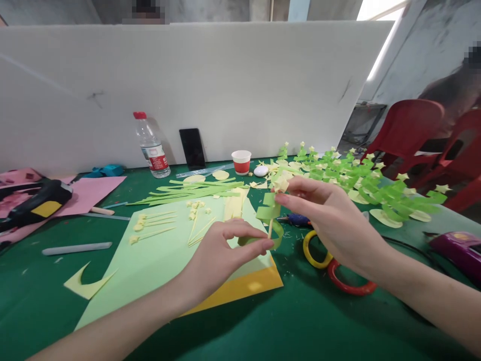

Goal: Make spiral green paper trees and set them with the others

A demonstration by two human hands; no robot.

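Observation:
Between my hands a thin pale stick (pixel 270 228) stands nearly upright, with a green paper strip (pixel 266 213) winding around it. A pale yellow paper star (pixel 281 181) tops the stick. My right hand (pixel 332 215) pinches just at the star, thumb and forefinger closed. Lower down, my left hand (pixel 229 248) holds the stick's bottom part and the strip between thumb and fingers. Beneath lies a light green paper sheet (pixel 158 265) bearing several star-tipped sticks (pixel 155 225) and small loose stars (pixel 195 208). Scissors (pixel 351 286) with red and yellow handles rest under my right wrist.
Green strips (pixel 188 193) lie behind the sheet. Finished paper plants (pixel 353 175) crowd the back right. A bottle (pixel 152 148), a phone (pixel 192 149) and a paper cup (pixel 241 163) stand by the white partition (pixel 210 75). A black tool (pixel 37 200) sits left, a purple one (pixel 458 253) right.

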